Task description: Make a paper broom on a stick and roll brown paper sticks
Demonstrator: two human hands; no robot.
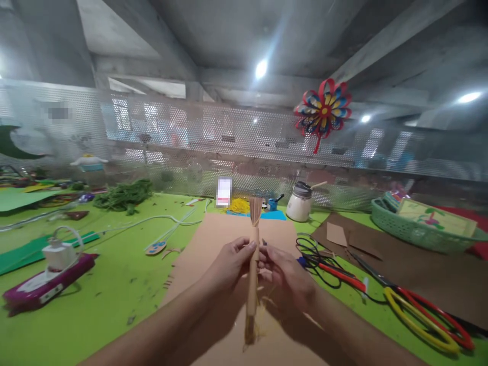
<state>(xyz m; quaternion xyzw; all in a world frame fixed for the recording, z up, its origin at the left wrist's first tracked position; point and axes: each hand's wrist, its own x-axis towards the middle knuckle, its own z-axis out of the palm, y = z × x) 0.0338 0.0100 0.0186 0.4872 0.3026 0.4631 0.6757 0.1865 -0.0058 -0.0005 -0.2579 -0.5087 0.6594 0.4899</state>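
Upright in front of me stands a rolled brown paper stick (pixel 252 284), with a fan of thin strands at its top like a small broom. A paper band wraps it just below the strands, and yellowish shreds hang about its lower end. My left hand (pixel 232 262) is closed on the stick from the left, thumb on the band. From the other side my right hand (pixel 287 269) pinches the band's edge with curled fingers. Beneath both hands lies a large tan paper sheet (pixel 200 244), with loose yellow shreds on it.
Right of the sheet lie a red-handled tool (pixel 343 276), black cord loops and large scissors (pixel 423 315) on brown paper. A green basket (pixel 412 229) stands beyond. Behind are a white jar (pixel 299 203), yellow shreds (pixel 240 206) and a phone (pixel 223 192). A purple power strip (pixel 49 290) sits left.
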